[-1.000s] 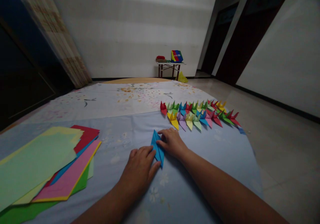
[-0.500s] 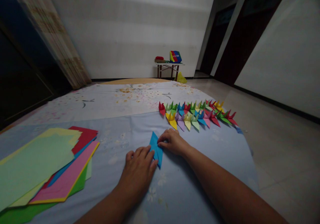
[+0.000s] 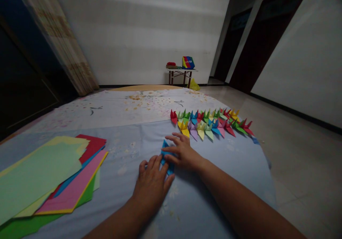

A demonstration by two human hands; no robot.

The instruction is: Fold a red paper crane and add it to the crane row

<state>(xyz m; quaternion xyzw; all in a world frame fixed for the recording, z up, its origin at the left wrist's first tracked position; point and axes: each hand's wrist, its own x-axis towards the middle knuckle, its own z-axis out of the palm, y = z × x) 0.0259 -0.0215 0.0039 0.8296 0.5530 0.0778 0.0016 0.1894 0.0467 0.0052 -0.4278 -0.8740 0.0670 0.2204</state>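
Note:
A piece of folded blue origami paper, narrow and pointed at its top, lies on the pale blue tablecloth in front of me. My left hand rests palm down at its left edge, fingertips on the paper and thumb apart near its lower end. From the right, my right hand reaches over it with fingers spread, covering much of its middle. Both hands are open. Just beyond stand rows of folded paper cranes in many colours.
A stack of coloured paper sheets lies at the left of the round table, light green on top. The flowered cloth covers the table's far part. Against the wall, a small stand holds a colourful box.
My right hand's fingers have gone from a pinch at the paper's right edge to spread over it. My left thumb has moved slightly down and right. The cranes and sheets stay put.

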